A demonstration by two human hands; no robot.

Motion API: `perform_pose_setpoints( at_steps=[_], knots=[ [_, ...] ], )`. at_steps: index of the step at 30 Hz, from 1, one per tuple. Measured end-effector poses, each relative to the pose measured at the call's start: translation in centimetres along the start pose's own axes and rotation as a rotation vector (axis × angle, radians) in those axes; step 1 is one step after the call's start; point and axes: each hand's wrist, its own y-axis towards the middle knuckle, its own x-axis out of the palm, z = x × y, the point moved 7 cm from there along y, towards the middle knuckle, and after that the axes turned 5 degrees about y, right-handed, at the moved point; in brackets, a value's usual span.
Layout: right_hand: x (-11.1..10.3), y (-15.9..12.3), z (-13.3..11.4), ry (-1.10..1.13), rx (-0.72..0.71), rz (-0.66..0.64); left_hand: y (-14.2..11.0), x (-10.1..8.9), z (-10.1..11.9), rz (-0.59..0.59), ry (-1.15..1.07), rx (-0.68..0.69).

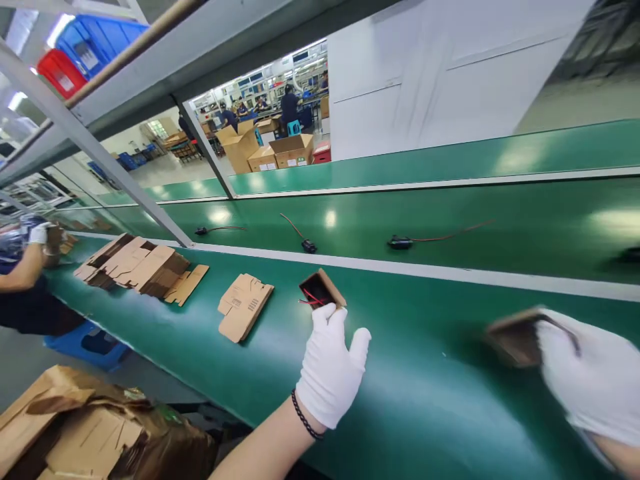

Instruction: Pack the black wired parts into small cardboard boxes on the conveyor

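Note:
My left hand (333, 367), in a white glove, reaches over the green bench with its fingertips at the near edge of a small open cardboard box (341, 292). Its thumb is spread away from the fingers. Red wires (313, 298) stick out of that box's dark inside. At the right, my gloved right hand (590, 373) is smeared by motion and grips another small cardboard box (515, 337), also blurred. What lies inside this second box cannot be made out. Left of my left hand lies a small stack of flattened cardboard boxes (245, 307).
Several black parts with thin wires, one a dark cylinder (400, 243), lie on the green belt (350, 227) behind a pale rail. A larger pile of flattened boxes (145, 267) is farther left, near a co-worker's arm (23, 270). Overhead runs a shelf with bins (100, 43).

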Motion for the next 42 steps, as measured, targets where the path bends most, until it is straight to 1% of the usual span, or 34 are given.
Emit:
perform_pose_setpoints(
  at_steps=[1,2,3,4,5,6,7,8,9,10,11,12,15,17,19,22,24,25,27,29,31,33,34,35,36,37,38,39,40,41,42],
  knots=[
    [-0.4,0.1,0.1,0.028,0.033,-0.011,-1.2,0.9,0.5,-0.057,-0.032,-0.031],
    [-1.2,0.2,-0.1,0.064,0.059,0.023,-2.2,1.7,1.0,-0.110,-0.059,-0.054],
    [-2.4,0.3,-0.6,0.104,0.058,0.092,-2.9,2.4,1.3,-0.156,-0.079,-0.065],
    [-3.8,0.2,-1.5,0.143,0.033,0.182,-3.5,2.8,1.6,-0.189,-0.092,-0.064],
    [-5.2,-0.1,-2.8,0.181,-0.022,0.266,-3.9,3.1,1.8,-0.205,-0.103,-0.050],
    [-6.1,-0.5,-4.3,0.220,-0.096,0.302,-4.3,3.1,1.9,-0.203,-0.114,-0.025],
    [-6.5,-0.7,-6.2,0.261,-0.176,0.279,-4.7,2.8,1.9,-0.182,-0.127,0.008],
    [-6.3,-0.9,-8.3,0.292,-0.257,0.200,-5.1,2.4,1.7,-0.148,-0.140,0.045],
    [-5.3,-0.9,-10.7,0.311,-0.340,0.071,-5.6,2.0,1.3,-0.106,-0.148,0.081],
    [-3.9,-0.8,-13.2,0.312,-0.411,-0.068,-6.2,1.6,0.7,-0.063,-0.146,0.110],
    [-2.1,-0.6,-15.7,0.292,-0.478,-0.207,-6.8,1.3,0.0,-0.021,-0.128,0.128],
    [-0.2,0.0,-18.1,0.259,-0.520,-0.319,-7.4,1.1,-0.8,0.017,-0.094,0.137],
    [6.3,3.1,-25.3,0.132,-0.603,-0.571,-8.5,1.1,-2.8,0.119,0.043,0.152],
    [10.1,5.6,-30.4,0.102,-0.664,-0.629,-8.5,1.3,-3.3,0.165,0.118,0.208],
    [13.3,7.2,-35.4,0.094,-0.743,-0.656,-7.6,1.5,-3.2,0.192,0.184,0.281],
    [17.2,7.7,-41.7,0.094,-0.861,-0.682,-5.3,2.1,-3.4,0.195,0.277,0.309],
    [19.1,7.5,-44.5,0.100,-0.913,-0.699,-3.6,2.8,-4.0,0.175,0.290,0.280],
    [19.7,7.3,-45.4,0.102,-0.927,-0.709,-2.8,3.1,-4.4,0.161,0.279,0.255],
    [20.3,7.0,-46.4,0.103,-0.928,-0.728,-1.6,3.9,-5.2,0.109,0.228,0.194],
    [19.9,7.2,-46.4,0.102,-0.902,-0.734,-0.9,4.8,-5.7,0.018,0.149,0.145],
    [18.7,8.1,-45.3,0.098,-0.868,-0.725,-0.6,5.4,-5.9,-0.081,0.059,0.128],
    [16.8,10.0,-42.6,0.086,-0.832,-0.698,-0.5,5.7,-6.0,-0.128,-0.009,0.115],
    [15.5,11.2,-40.5,0.076,-0.813,-0.673,-0.6,5.8,-6.1,-0.127,-0.027,0.108],
    [14.0,12.6,-37.8,0.060,-0.790,-0.640,-0.7,5.8,-6.2,-0.112,-0.035,0.103],
    [12.2,13.9,-34.6,0.041,-0.765,-0.605,-0.8,5.6,-6.3,-0.083,-0.034,0.099],
    [10.1,15.4,-30.9,0.016,-0.730,-0.539,-1.0,5.5,-6.4,-0.047,-0.022,0.097],
    [8.2,16.8,-26.7,-0.030,-0.664,-0.488,-1.2,5.3,-6.3,-0.014,0.001,0.097],
    [6.7,18.1,-22.2,-0.090,-0.563,-0.464,-1.4,5.2,-6.3,0.009,0.031,0.100],
    [5.6,19.2,-17.5,-0.150,-0.433,-0.472,-1.6,5.2,-6.2,0.021,0.065,0.106],
    [4.9,20.0,-13.0,-0.204,-0.296,-0.496,-1.7,5.2,-6.1,0.023,0.101,0.116],
    [4.5,20.3,-9.3,-0.232,-0.231,-0.511,-1.7,5.2,-5.9,0.025,0.134,0.126]
  ],
)
